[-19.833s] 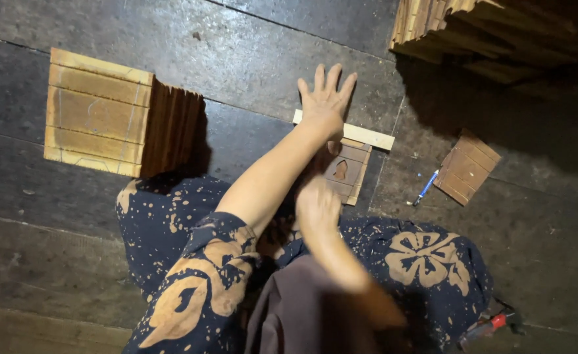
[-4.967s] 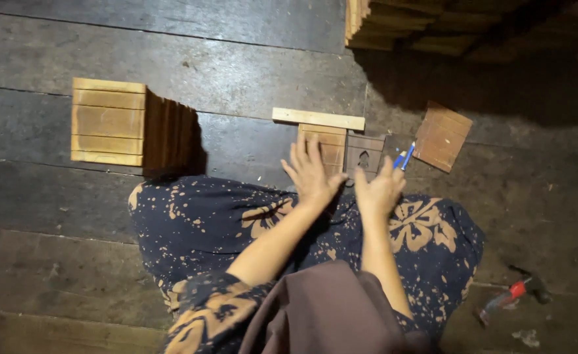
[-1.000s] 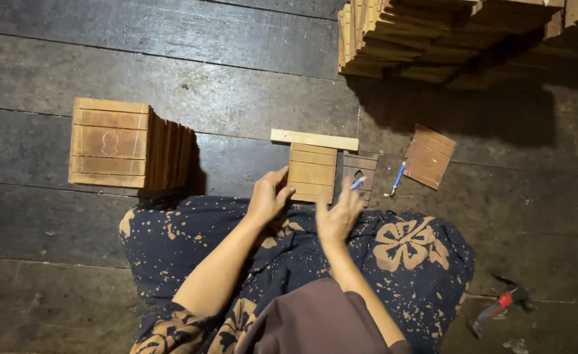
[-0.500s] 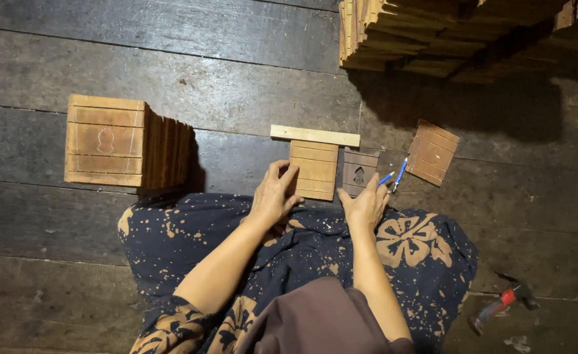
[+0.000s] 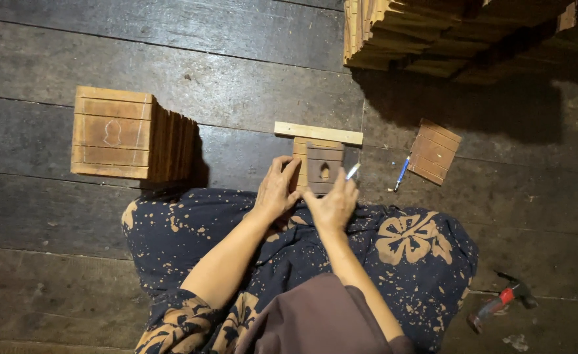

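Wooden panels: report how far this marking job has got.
Done: a stack of panels stands at the left, its front one bearing an outline. In hand: left hand steadies a template on a panel; right hand holds a pen. Left: one loose panel, plus the big pile.

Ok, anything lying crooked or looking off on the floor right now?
Only small things: the loose slatted panel lies tilted beside the blue pen, and the hammer sits alone at lower right. No visible damage or spills.

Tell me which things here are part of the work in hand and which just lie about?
In hand:
left hand on slatted wooden panel
right hand with pen, on dark template
wooden strip

Lying about:
stack of panels
blue pen
loose panel
hammer
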